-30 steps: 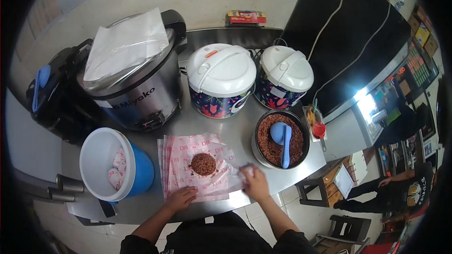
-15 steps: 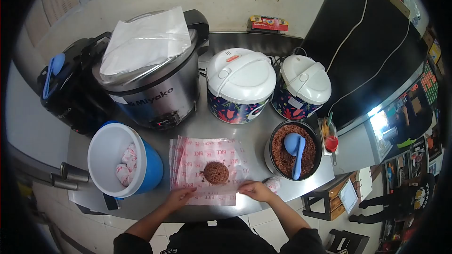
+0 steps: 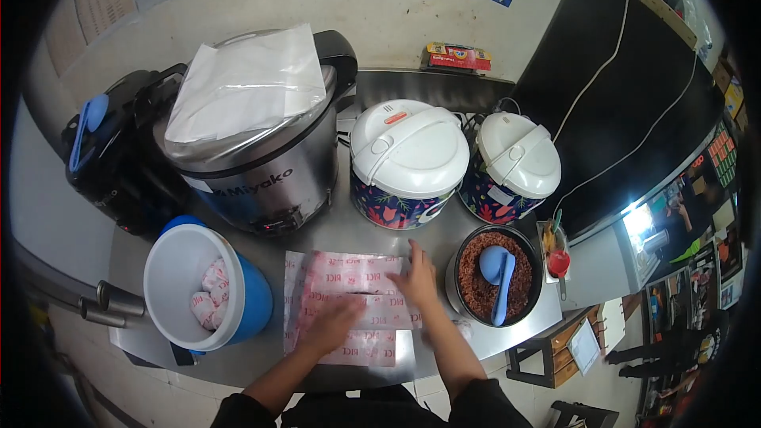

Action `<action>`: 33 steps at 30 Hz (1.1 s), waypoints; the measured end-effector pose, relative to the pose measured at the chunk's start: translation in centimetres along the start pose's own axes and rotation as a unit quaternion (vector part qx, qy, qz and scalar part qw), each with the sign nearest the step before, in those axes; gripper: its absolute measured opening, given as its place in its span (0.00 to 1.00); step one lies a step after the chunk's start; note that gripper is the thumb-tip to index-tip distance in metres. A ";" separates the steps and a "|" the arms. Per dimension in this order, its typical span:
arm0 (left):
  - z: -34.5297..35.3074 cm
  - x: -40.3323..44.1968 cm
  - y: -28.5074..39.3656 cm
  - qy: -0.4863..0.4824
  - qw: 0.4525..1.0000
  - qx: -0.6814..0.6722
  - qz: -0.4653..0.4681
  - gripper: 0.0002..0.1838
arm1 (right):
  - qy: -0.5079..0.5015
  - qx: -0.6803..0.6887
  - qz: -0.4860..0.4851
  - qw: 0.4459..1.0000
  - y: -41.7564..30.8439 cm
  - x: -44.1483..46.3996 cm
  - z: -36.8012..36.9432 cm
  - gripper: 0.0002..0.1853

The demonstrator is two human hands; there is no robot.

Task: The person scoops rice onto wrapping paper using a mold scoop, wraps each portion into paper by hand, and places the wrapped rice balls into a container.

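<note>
Printed wrapping sheets [image 3: 369, 353] lie stacked near the middle of the tabletop's [image 3: 333, 239] front edge, the left hand [image 3: 339, 323] over them and the right hand [image 3: 415, 276] at their right side. A bucket [image 3: 252, 289] holding wrapped parcels [image 3: 209, 307] stands toward the front left corner; a pot [image 3: 453, 284] of cooked rice [image 3: 474, 292] — ladle [image 3: 501, 292] on top — sits toward the front right. Behind the bucket is a Miyako cooker [image 3: 273, 204] topped by a flat packet [image 3: 246, 83]. Toward the back edge, a larger rice cooker [image 3: 408, 158] stands left of a smaller one [image 3: 519, 160].
</note>
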State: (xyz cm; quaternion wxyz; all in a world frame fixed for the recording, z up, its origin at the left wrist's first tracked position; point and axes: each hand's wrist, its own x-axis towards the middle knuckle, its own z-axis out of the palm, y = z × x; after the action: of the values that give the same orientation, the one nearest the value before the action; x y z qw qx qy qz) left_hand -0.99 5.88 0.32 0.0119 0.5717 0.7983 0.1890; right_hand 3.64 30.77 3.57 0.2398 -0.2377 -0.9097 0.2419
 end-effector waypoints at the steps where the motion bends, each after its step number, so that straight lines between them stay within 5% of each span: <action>1: -0.9 0.5 0.8 0.000 1.000 0.000 -0.001 0.22 | -0.001 0.000 0.000 1.000 0.5 1.8 0.1 0.25; 3: -2.5 1.1 2.6 -0.013 1.000 -0.023 -0.006 0.20 | -0.305 0.103 0.065 0.945 1.7 4.7 0.2 0.20; 7: -1.5 1.5 1.2 -0.003 1.000 -0.012 0.011 0.19 | -0.395 -0.145 -0.010 0.907 0.8 7.2 0.5 0.18; 10: -0.9 2.8 -0.7 -0.012 0.995 -0.101 -0.012 0.20 | -0.435 -0.186 -0.066 0.878 -2.5 8.4 -0.6 0.12; 16: -4.3 6.4 0.7 0.044 0.978 -0.144 -0.146 0.30 | -0.401 -0.114 -0.148 0.897 -3.2 6.2 -0.3 0.09; 19: -6.6 7.5 2.0 0.132 0.982 0.011 -0.133 0.31 | -0.321 -0.141 -0.281 0.893 -3.8 1.4 -3.5 0.09; 22: -6.7 7.5 2.2 0.113 0.989 0.074 -0.060 0.24 | -0.184 -0.108 -0.362 0.907 -2.0 -5.5 -4.3 0.10; 24: -4.1 5.2 0.5 -0.036 0.997 0.051 0.042 0.18 | -0.184 -0.088 -0.367 0.908 -0.4 -7.7 -4.3 0.11; 33: -1.1 -0.4 -5.2 -0.009 0.988 -0.086 0.126 0.13 | -0.219 -0.048 -0.361 0.905 1.4 -9.9 -2.2 0.13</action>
State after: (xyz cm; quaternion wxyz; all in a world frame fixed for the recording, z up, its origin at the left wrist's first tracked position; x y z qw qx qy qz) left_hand -5.80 3.77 -0.32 0.0446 0.6664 0.7005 0.2515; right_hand 12.95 27.17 1.31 0.0944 0.1550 -0.9732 0.1411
